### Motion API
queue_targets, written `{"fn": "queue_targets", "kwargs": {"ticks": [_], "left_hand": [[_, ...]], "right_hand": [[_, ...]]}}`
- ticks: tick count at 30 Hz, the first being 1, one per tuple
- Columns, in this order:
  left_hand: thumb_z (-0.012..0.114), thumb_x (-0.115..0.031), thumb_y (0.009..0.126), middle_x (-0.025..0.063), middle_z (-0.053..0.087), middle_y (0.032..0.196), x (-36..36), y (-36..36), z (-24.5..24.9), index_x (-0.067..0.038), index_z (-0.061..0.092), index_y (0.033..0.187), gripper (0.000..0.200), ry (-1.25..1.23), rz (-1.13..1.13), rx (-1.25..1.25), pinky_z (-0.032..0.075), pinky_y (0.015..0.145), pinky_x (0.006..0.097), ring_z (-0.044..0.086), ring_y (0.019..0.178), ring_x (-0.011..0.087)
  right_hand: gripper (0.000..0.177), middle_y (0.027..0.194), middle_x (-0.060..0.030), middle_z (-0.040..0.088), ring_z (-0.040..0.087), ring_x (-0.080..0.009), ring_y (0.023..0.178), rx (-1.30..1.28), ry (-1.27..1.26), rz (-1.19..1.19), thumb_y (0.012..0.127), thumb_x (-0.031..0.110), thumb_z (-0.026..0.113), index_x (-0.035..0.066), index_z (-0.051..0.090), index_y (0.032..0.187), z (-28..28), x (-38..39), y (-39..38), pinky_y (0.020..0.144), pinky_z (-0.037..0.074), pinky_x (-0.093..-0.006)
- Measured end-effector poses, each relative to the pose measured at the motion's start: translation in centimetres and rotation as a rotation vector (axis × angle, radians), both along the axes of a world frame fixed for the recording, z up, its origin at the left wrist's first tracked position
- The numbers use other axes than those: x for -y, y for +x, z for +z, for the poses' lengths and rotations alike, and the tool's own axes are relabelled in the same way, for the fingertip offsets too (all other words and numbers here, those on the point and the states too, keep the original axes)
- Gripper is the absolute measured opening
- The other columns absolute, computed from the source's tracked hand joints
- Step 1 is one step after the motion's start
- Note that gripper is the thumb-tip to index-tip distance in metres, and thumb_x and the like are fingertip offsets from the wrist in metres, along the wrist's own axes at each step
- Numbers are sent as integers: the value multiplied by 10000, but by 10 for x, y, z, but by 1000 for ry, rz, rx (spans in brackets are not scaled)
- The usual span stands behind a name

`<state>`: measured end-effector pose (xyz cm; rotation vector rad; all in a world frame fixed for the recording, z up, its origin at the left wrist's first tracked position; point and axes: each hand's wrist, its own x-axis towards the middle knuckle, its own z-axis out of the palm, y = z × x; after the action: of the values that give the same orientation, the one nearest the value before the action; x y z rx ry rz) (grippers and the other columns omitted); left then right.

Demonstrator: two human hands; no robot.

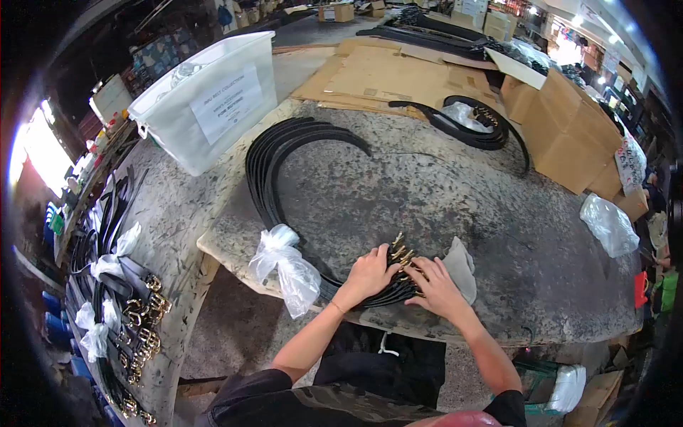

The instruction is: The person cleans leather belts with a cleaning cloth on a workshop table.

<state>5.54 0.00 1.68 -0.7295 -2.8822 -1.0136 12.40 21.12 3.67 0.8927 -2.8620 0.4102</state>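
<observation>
A bundle of black belts [267,178] curves over the worn table, its gold buckles [403,255] gathered near the front edge. My left hand [370,272] rests on the belts just left of the buckles, its fingers bent round them. On the right side of the buckles, my right hand [432,285] touches them with its fingers spread. A white plastic wrap [286,267] is tied round the bundle to the left of my hands. Beside my right hand lies a grey cloth [461,270].
A white plastic bin [206,99] stands at the back left. Coiled belts [477,128] lie at the back, near cardboard boxes [573,132]. A clear plastic bag [609,225] is at the right edge. More buckled belts [107,285] hang over the far left.
</observation>
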Motion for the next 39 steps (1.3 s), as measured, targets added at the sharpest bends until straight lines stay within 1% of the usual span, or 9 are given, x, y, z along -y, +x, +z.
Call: {"fn": "queue_targets", "kwargs": {"ticks": [8,14,18,23,27,32,35,36,39], "left_hand": [[672,-455,857,247,655,1063,16,-23,16,-50,462,1310,643,53,-81,365,493,858,446,622,1049,408],[707,-478,822,171,664,877,15,-43,-12,-141,377,1439,777,-26,-210,181,492,765,399,658,859,316],[734,-491,791,150,653,822,19,-49,2,-166,373,1445,815,17,-248,381,489,724,382,653,802,295],[752,-192,824,60,575,809,28,-53,-10,-110,215,1520,883,124,-340,577,476,660,285,565,734,151],[716,-71,837,125,529,1099,38,-37,5,-41,40,1548,982,344,-255,651,477,695,249,565,784,126],[750,-148,835,154,464,1235,39,-40,-4,-70,256,1526,853,199,-285,507,497,692,265,592,799,154],[766,-223,828,167,456,1255,21,-44,14,-82,254,1528,879,27,-193,562,503,655,264,598,816,155],[801,-333,778,179,495,1199,14,-42,19,-86,315,1505,909,28,-170,586,505,807,315,581,874,210],[805,-328,769,189,524,1186,11,-52,8,-82,364,1471,864,7,-294,408,498,838,353,571,937,235]], "right_hand": [[886,1481,-150,338,340,-358,1368,200,-200,-151,736,372,811,80,370,1446,2,5,4,1102,356,-456],[1012,1486,-135,361,391,-333,1344,231,-384,-111,645,348,872,46,348,1457,-15,-2,-7,1090,379,-429],[1006,1444,-133,426,428,-326,1323,226,-470,-131,604,317,894,48,392,1433,-22,-5,-4,1087,390,-416],[1038,1433,-153,443,443,-323,1323,224,-614,-185,567,285,908,83,389,1442,-30,-5,-1,1091,394,-394],[1059,1465,-150,413,421,-342,1335,304,-625,-230,590,213,899,122,325,1476,-15,-5,6,1115,369,-422],[949,1448,-100,471,453,-286,1322,568,-682,-132,671,56,814,118,332,1487,-12,-24,-9,1118,370,-423],[907,1449,-74,485,432,-262,1345,599,-784,-144,681,26,796,125,374,1477,-21,-32,-16,1099,375,-422],[760,1390,-86,545,460,-257,1324,530,-837,-193,713,-5,751,97,472,1413,-20,-30,-13,1088,386,-406],[671,1338,-102,581,499,-256,1285,465,-859,-180,721,13,743,79,534,1355,-37,-28,-13,1062,407,-393]]}}
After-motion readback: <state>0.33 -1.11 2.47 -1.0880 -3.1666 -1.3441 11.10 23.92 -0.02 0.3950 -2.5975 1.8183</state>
